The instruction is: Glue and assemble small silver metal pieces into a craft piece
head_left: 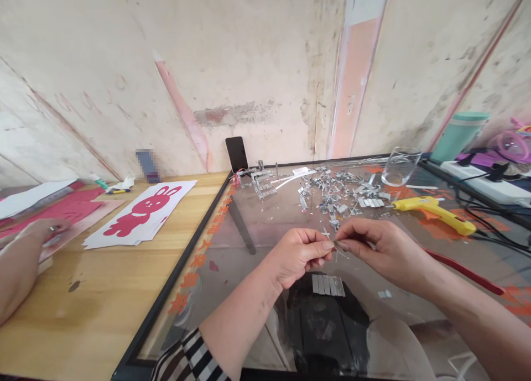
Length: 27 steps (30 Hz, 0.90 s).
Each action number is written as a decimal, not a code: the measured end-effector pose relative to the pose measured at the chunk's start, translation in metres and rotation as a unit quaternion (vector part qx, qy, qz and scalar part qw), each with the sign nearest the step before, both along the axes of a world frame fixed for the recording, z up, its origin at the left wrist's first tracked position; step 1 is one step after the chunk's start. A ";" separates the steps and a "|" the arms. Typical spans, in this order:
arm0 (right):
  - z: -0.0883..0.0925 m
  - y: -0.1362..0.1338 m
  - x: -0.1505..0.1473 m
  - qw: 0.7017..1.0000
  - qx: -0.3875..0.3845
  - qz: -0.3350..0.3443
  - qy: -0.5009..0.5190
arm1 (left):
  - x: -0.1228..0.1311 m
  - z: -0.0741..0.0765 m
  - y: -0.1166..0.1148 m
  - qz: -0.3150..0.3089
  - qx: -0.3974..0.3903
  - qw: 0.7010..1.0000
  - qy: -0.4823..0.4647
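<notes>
Left hand [299,255] (right hand [375,247]) pinching sliver [335,243].

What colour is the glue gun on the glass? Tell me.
Yellow; the glue gun shows best in the head view.

Your left hand [299,255] and right hand [384,247] meet fingertip to fingertip over the glass tabletop [265,226], pinching a small silvery strip [337,247] between them. A row of mirror pieces [328,285] lies just below; a yellow glue gun [433,212] rests to your right.
</notes>
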State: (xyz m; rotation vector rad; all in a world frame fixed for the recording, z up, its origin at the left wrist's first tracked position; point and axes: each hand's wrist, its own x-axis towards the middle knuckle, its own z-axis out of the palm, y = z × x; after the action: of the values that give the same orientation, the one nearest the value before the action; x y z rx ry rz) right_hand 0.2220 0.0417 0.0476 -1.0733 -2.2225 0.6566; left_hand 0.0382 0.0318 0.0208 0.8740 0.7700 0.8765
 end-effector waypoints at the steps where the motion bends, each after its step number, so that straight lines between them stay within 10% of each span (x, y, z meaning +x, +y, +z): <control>1: 0.000 0.000 0.000 1.000 -0.002 -0.001 -0.004 | 0.000 0.000 0.000 0.002 0.009 1.000 0.009; 19: 0.004 -0.003 -0.003 0.999 -0.005 -0.034 -0.023 | 0.003 0.005 -0.005 0.037 0.174 0.972 0.153; 27: -0.023 0.015 -0.018 0.959 -0.256 -0.052 0.107 | 0.003 -0.007 -0.002 0.142 0.392 0.835 0.360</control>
State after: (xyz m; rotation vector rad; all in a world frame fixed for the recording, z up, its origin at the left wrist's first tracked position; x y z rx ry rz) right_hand 0.2043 0.0562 0.0248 -1.2811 -1.8371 1.2805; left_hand 0.0414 0.0296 0.0135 1.9269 1.2379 1.1635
